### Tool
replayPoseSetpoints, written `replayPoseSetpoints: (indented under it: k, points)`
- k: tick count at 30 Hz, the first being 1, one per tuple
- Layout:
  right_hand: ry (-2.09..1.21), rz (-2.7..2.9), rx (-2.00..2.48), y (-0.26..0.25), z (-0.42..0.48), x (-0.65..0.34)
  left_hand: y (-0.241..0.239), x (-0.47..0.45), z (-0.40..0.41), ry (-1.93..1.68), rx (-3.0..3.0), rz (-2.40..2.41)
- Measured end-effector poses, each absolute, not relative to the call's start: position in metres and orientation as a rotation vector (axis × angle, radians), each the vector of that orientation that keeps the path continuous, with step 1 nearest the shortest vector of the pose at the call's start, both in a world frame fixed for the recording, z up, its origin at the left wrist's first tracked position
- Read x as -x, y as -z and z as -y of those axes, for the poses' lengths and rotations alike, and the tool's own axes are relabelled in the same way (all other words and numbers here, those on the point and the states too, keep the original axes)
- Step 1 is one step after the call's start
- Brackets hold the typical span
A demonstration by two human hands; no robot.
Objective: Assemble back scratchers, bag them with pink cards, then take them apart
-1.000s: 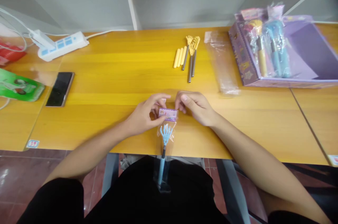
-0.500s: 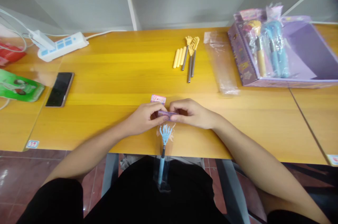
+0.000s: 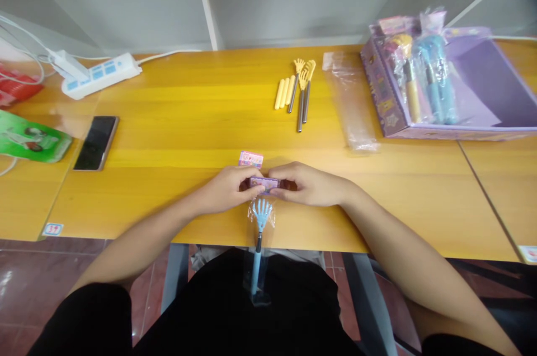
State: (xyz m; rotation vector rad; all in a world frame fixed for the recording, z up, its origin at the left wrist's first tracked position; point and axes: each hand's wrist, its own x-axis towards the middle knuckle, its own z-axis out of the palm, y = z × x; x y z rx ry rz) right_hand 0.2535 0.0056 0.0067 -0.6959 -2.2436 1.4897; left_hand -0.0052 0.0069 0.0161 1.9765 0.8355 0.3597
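Note:
My left hand (image 3: 231, 188) and my right hand (image 3: 308, 183) pinch a small purple printed card (image 3: 265, 184) from its two sides, at the top of a clear plastic bag (image 3: 250, 238). Inside that bag lies a light-blue back scratcher (image 3: 257, 261) with a hand-shaped head and a dark shaft section; its handle hangs past the table's front edge toward my body. Just behind my fingers a pink printed card (image 3: 250, 159) rests on the table, partly covered by my left hand.
Farther back lie several yellow-headed scratcher rods (image 3: 302, 95), yellow handles (image 3: 285, 93) and a flat clear bag (image 3: 352, 104). A purple display box (image 3: 386, 87) holding bagged scratchers stands at right. At left are a phone (image 3: 96, 143), a power strip (image 3: 103, 75) and a green packet (image 3: 33, 137).
The purple card between my hands has tilted so that its printed face shows more. My hands have barely moved, and the bagged scratcher keeps nearly the same place.

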Motion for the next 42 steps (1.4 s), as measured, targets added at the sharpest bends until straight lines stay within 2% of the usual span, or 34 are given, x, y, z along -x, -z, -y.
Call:
replayPoseSetpoints:
  k: [7, 11, 14, 17, 19, 21, 24, 27, 32, 35, 37, 40, 42]
  points:
    - [-1.459, 2.284, 0.694, -0.008, -0.005, -0.253, -0.015, 0.007, -0.009, -0.331, -1.985, -0.818]
    - [-1.529, 2.239, 0.725, -0.01, -0.005, -0.254, -0.01, 0.008, -0.008, -0.283, -1.683, -0.758]
    - [-1.802, 2.07, 0.8, -0.008, -0.007, -0.258, -0.01, 0.006, -0.005, -0.166, -1.397, -0.667]
    - [-2.255, 1.865, 0.819, -0.005, -0.008, -0.261, -0.013, 0.006, -0.003, -0.143, -1.311, -0.65]
    - [-2.452, 1.805, 0.766, -0.003, -0.007, -0.259, -0.017, 0.008, -0.005, -0.284, -1.265, -0.686]
    - [-2.459, 1.829, 0.691, -0.002, -0.006, -0.256, -0.019, 0.01, -0.01, -0.525, -1.19, -0.758]
    - [-2.184, 1.952, 0.678, -0.002, -0.006, -0.249, -0.022, 0.013, -0.02, -0.887, -1.072, -0.867]
    - [-1.781, 2.012, 0.795, -0.003, -0.012, -0.249, -0.024, 0.015, -0.025, -1.024, -1.015, -0.88]
    - [-1.118, 1.778, 1.188, -0.014, -0.037, -0.296, -0.025, 0.014, -0.022, -0.959, -1.038, -0.811]
    - [-0.411, 1.607, 1.53, -0.028, -0.056, -0.35, -0.021, 0.012, -0.018, -0.882, -1.092, -0.791]
    - [-0.068, 1.532, 1.708, -0.037, -0.068, -0.387, -0.018, 0.011, -0.017, -0.848, -1.131, -0.772]
    - [0.22, 1.46, 1.885, -0.04, -0.083, -0.434, -0.015, 0.011, -0.016, -0.817, -1.17, -0.74]
    - [0.297, 1.408, 2.001, -0.033, -0.09, -0.454, -0.014, 0.011, -0.016, -0.803, -1.189, -0.735]
